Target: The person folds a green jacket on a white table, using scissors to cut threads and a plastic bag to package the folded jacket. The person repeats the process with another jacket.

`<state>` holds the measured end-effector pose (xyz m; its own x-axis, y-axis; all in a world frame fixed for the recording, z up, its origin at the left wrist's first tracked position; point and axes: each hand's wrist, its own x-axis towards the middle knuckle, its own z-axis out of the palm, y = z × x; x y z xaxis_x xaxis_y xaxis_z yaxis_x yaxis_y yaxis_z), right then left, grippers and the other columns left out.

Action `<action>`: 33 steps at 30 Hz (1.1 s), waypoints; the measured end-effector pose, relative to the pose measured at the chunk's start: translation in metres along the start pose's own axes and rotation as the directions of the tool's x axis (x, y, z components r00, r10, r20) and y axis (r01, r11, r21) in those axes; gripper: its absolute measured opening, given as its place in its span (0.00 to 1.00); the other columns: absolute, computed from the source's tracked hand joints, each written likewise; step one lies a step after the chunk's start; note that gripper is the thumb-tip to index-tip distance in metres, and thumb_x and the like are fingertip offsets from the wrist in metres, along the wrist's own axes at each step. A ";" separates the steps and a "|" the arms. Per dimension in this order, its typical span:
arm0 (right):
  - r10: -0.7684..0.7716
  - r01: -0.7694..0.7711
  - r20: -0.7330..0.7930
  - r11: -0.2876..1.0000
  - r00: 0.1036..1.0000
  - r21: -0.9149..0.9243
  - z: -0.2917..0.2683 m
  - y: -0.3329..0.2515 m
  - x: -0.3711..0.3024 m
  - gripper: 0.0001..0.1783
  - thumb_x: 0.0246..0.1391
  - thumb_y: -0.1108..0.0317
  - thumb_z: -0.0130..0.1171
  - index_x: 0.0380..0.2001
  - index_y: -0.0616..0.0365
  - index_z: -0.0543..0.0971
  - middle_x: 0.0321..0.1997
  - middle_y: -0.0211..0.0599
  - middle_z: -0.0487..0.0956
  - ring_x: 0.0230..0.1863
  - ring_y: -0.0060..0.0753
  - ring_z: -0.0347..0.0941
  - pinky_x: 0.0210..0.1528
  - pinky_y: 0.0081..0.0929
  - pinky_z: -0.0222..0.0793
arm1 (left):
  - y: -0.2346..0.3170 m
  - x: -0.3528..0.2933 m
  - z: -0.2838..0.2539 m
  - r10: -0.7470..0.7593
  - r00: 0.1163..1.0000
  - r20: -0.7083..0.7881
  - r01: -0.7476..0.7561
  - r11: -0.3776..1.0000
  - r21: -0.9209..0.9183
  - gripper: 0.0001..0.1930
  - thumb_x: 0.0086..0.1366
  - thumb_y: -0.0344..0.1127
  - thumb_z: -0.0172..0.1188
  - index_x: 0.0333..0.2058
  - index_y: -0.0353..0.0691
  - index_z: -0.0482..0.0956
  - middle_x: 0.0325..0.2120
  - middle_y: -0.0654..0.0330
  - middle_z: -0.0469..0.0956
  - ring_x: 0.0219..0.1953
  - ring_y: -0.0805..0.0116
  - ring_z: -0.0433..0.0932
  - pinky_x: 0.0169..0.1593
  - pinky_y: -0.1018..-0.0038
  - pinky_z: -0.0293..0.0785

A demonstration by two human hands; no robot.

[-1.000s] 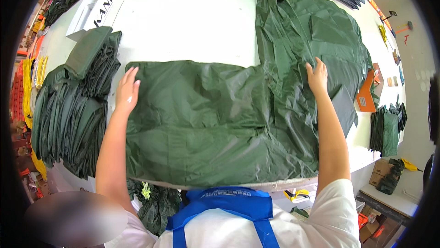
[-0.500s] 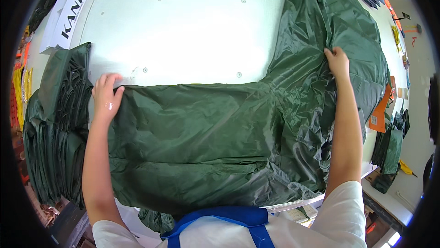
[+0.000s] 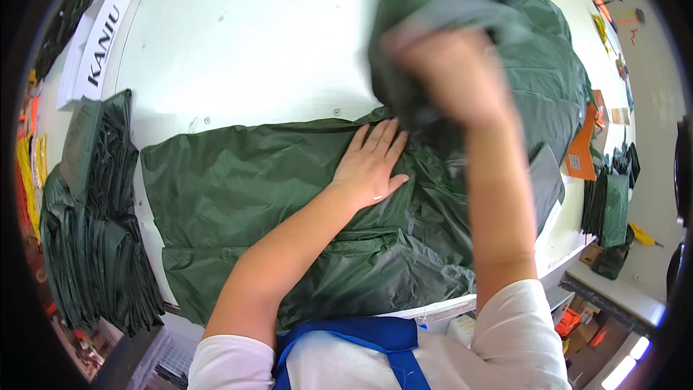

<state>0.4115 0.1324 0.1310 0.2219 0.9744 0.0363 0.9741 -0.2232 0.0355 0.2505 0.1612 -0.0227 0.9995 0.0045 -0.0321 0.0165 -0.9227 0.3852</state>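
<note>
The step in hand looks like folding a green garment [image 3: 231, 191] that lies spread along the near edge of the white tabletop [image 3: 245, 44], its gathered part toward the right edge. The left hand [image 3: 369, 165] rests open and palm down on the cloth — fingers together and pointing away from the near edge, thumb out to the right. The right hand [image 3: 455, 76] is raised farther from that edge and appears closed on a bunched, lifted portion, though blur hides how the fingers sit. The next move seems to call for firm pressure from the left palm while the lifted portion is laid down flat. The left forearm slants in across the garment; the right one reaches nearly straight away from the body. A stack of folded green garments [image 3: 108, 238] sits beside the spread one, toward the tabletop's left edge.
</note>
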 end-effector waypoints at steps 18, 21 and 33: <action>0.525 -0.473 0.003 0.763 0.851 0.441 0.081 -0.022 -0.269 0.17 0.32 0.84 0.53 0.31 0.57 0.73 0.30 0.42 0.69 0.39 0.51 0.68 0.42 0.39 0.67 | -0.047 -0.015 -0.065 -0.211 0.877 -0.432 0.210 0.976 -0.050 0.24 0.66 0.49 0.53 0.52 0.36 0.73 0.40 0.52 0.80 0.42 0.53 0.78 0.50 0.61 0.73; 0.475 -0.381 -0.163 0.832 0.865 0.403 0.094 -0.021 -0.278 0.13 0.29 0.83 0.52 0.25 0.57 0.70 0.27 0.41 0.66 0.35 0.49 0.66 0.39 0.39 0.64 | -0.047 0.035 -0.060 -0.388 0.922 -0.003 0.380 0.905 -0.190 0.21 0.65 0.51 0.52 0.40 0.37 0.78 0.32 0.49 0.79 0.36 0.51 0.77 0.42 0.62 0.73; 0.395 -0.406 0.123 0.796 0.911 0.449 0.033 -0.050 -0.211 0.25 0.42 0.61 0.64 0.47 0.50 0.75 0.50 0.41 0.69 0.54 0.49 0.64 0.56 0.45 0.58 | -0.065 -0.006 -0.078 -0.225 0.900 -0.373 0.133 0.957 -0.256 0.15 0.62 0.42 0.58 0.45 0.43 0.76 0.47 0.53 0.73 0.49 0.53 0.72 0.48 0.64 0.71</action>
<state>0.3177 -0.0615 0.0884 0.5918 0.8025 -0.0760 0.7047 -0.5608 -0.4346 0.2461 0.2516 0.0243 0.9065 0.3551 0.2284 0.1556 -0.7839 0.6010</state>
